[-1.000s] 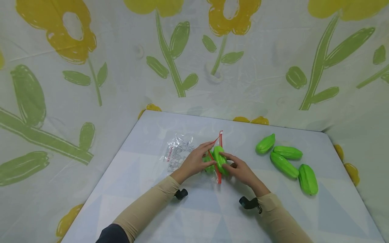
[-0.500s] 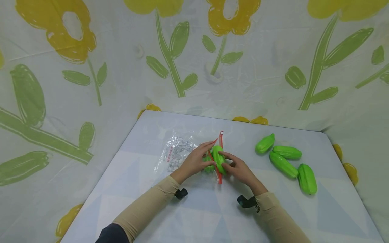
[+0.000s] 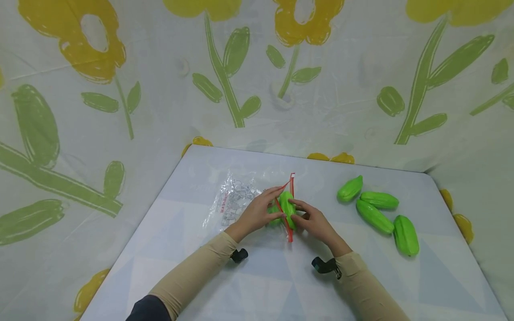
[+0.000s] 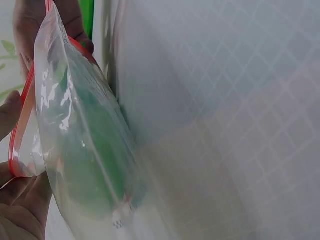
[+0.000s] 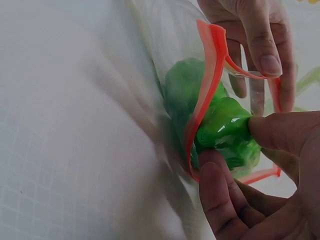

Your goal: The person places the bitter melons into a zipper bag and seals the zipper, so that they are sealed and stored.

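Nearby lie four fruits (image 3: 375, 217); right grip (image 3: 315, 224) pinches another fruit (image 3: 287, 208), left grip (image 3: 257, 213) the bag (image 4: 82, 135).

Red lettering (image 3: 223, 202) on clear plastic bag (image 3: 240, 198), too small to read

Head view lit softly and evenly, slightly dim; glare streaked over the clear, red-rimmed bag (image 3: 237, 203), faint shadows cast on the table (image 3: 281, 276) below it. Wall (image 3: 160, 89) print far left of the bag stretched by wide-angle distortion. Both wrist views rendered darker and greyer. In the left one, the bag is marked by white glints and softened by haze, lower end blurred. In the right one, diffuse shadow is thrown left of the bag; highlights caught on the green vegetable (image 5: 227, 132) in its mouth.
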Available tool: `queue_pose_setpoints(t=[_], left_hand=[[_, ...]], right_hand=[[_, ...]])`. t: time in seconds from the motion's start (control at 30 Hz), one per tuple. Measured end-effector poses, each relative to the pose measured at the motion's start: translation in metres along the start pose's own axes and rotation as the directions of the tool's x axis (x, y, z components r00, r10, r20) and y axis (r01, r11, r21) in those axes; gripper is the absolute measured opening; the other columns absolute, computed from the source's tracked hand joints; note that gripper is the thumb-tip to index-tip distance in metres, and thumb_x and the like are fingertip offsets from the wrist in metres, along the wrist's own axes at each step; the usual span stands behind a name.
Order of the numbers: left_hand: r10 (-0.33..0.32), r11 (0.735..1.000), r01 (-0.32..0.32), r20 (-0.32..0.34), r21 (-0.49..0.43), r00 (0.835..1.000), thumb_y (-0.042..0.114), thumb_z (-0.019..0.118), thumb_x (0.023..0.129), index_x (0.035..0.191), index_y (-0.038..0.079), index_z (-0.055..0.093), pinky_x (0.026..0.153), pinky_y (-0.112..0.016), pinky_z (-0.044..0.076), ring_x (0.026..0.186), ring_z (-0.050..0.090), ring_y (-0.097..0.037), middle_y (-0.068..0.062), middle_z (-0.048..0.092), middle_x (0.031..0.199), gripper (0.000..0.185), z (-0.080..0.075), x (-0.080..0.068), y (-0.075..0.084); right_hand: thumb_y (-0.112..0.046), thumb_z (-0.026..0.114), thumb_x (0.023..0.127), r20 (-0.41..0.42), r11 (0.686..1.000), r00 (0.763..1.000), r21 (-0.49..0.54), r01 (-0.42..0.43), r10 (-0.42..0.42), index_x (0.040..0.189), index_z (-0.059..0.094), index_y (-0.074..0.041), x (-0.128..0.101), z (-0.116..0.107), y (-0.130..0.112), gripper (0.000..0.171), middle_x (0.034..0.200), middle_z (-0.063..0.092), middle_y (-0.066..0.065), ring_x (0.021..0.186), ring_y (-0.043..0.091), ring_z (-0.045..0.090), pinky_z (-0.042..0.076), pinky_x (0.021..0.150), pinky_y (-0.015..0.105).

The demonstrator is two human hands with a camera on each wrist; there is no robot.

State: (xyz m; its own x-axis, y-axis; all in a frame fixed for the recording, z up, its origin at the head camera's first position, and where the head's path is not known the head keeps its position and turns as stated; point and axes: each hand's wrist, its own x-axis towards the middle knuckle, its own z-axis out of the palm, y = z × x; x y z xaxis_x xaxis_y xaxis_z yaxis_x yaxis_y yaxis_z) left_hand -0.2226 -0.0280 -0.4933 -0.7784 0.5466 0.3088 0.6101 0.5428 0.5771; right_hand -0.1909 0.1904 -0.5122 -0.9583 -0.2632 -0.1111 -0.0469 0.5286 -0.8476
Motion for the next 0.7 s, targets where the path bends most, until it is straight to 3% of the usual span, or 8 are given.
queue_pose_setpoints(t=[0.37, 0.57, 0.7], left_hand=[[-0.008, 1.0, 0.008, -0.006, -0.019, 1.0, 0.039, 0.072, 0.079, 0.143, 0.02, 0.037, 0.098, -0.03, 0.042, 0.128, 0.041, -0.014, 0.004, 0.038, 0.144, 0.076, -0.0007, 0.0006, 0.0001], [-0.004, 0.999, 0.004, -0.005, -0.039, 1.0, 0.036, 0.073, 0.079, 0.143, 0.02, 0.038, 0.093, -0.025, 0.045, 0.125, 0.043, -0.014, 0.004, 0.038, 0.144, 0.075, -0.001, 0.0007, -0.001], [0.007, 1.0, -0.007, -0.011, -0.017, 1.0, 0.037, 0.073, 0.079, 0.142, 0.016, 0.039, 0.097, -0.031, 0.043, 0.127, 0.042, -0.016, 0.001, 0.039, 0.144, 0.075, -0.0008, 0.0009, -0.0023]], right_hand=[[-0.047, 0.065, 0.083, -0.028, 1.0, 0.999, 0.022, -0.022, 0.022, 0.132, 0.044, -0.045, 0.007, 0.0049, 0.0001, 0.053, 0.133, 0.051, 0.008, 0.08, 0.018, 0.061, 0.052, 0.064, 0.03], [-0.04, 0.064, 0.086, -0.031, 0.999, 0.999, 0.053, -0.01, 0.011, 0.133, 0.045, -0.042, 0.0085, 0.0078, -0.0016, 0.051, 0.132, 0.052, 0.009, 0.081, 0.017, 0.063, 0.054, 0.067, 0.03], [-0.039, 0.064, 0.087, -0.036, 0.998, 0.999, 0.065, -0.027, 0.03, 0.132, 0.045, -0.042, 0.0088, 0.0089, -0.0033, 0.049, 0.133, 0.05, 0.005, 0.084, 0.017, 0.064, 0.054, 0.068, 0.031]])
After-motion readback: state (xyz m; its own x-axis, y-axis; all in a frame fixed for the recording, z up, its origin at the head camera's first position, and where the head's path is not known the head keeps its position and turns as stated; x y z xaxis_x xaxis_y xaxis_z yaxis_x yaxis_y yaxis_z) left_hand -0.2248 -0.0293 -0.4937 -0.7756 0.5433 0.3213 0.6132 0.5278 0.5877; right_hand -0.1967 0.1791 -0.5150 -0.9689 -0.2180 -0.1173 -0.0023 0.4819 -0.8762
